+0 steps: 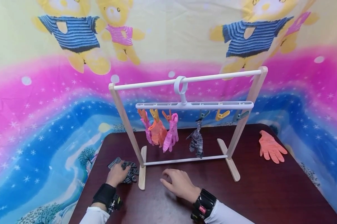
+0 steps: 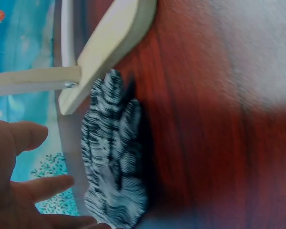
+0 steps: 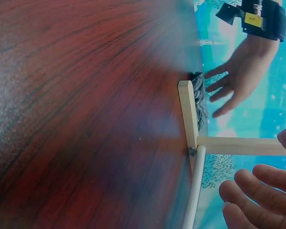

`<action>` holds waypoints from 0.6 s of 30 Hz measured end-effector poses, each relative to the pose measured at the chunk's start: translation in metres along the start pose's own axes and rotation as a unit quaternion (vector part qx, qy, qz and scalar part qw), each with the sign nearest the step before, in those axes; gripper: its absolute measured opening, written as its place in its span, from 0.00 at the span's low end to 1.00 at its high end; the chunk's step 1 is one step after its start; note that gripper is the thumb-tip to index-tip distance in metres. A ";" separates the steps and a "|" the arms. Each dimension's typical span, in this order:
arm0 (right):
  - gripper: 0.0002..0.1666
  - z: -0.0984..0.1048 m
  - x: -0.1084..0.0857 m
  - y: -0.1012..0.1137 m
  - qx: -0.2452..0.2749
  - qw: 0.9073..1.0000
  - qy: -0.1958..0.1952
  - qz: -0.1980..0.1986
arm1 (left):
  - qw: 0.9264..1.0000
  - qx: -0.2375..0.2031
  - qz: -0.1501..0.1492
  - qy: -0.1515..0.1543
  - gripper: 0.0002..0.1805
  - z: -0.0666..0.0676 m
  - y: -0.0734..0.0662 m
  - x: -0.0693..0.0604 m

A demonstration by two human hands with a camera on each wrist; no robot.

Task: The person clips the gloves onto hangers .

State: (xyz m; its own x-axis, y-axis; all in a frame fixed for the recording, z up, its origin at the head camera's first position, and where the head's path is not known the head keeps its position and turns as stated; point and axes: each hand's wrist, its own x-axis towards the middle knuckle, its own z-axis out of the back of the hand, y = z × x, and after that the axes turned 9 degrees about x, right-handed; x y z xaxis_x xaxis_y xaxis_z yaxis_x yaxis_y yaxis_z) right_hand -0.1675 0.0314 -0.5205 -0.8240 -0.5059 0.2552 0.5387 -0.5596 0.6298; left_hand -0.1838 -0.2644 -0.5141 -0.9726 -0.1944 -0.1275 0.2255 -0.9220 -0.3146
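Note:
My left hand (image 1: 118,175) is over a black-and-white striped knit glove (image 1: 132,175) that lies on the table, left of the rack's foot. In the left wrist view the fingers are spread beside this glove (image 2: 112,152), and nothing is in the grip; whether the lower fingertips touch it I cannot tell. My right hand (image 1: 181,185) hovers with loosely bent fingers in front of the rack's lower bar (image 1: 185,161), holding nothing. From the white hanger (image 1: 195,106), clothespins hold two pink gloves (image 1: 172,133), an orange glove (image 1: 158,133) and a dark striped glove (image 1: 196,140).
A wooden rack's right post (image 1: 248,119) and feet (image 1: 228,160) stand on the dark table (image 1: 269,193). At the far right lies a coral glove (image 1: 272,147). Toward the hanger's right end, a yellow clothespin (image 1: 222,115) and a teal clothespin (image 1: 241,116) hold nothing.

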 end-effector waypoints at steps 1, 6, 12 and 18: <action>0.13 0.000 0.000 0.000 -0.001 1.000 0.000 0.000 | 1.000 -0.001 -0.001 0.007 0.31 0.000 0.001 -0.001; 0.12 0.000 0.001 0.000 -0.004 1.000 0.002 -0.002 | 1.000 -0.007 0.004 0.021 0.26 -0.002 0.006 -0.004; 0.14 0.002 0.001 -0.002 -0.002 1.000 0.002 -0.004 | 0.999 -0.024 0.033 -0.008 0.21 -0.007 0.017 -0.004; 0.15 0.003 0.000 -0.002 -0.003 1.000 0.007 -0.008 | 0.998 0.002 0.049 -0.048 0.27 -0.017 0.024 -0.003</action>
State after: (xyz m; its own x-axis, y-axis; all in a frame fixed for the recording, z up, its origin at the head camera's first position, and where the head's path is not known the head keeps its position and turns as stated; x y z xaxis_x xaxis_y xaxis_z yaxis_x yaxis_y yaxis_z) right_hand -0.1695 0.0343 -0.5198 -0.8297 -0.5064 0.2348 0.5267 -0.5712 0.6295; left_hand -0.1750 -0.2805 -0.5369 -0.9469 -0.3145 -0.0663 0.3195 -0.8985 -0.3011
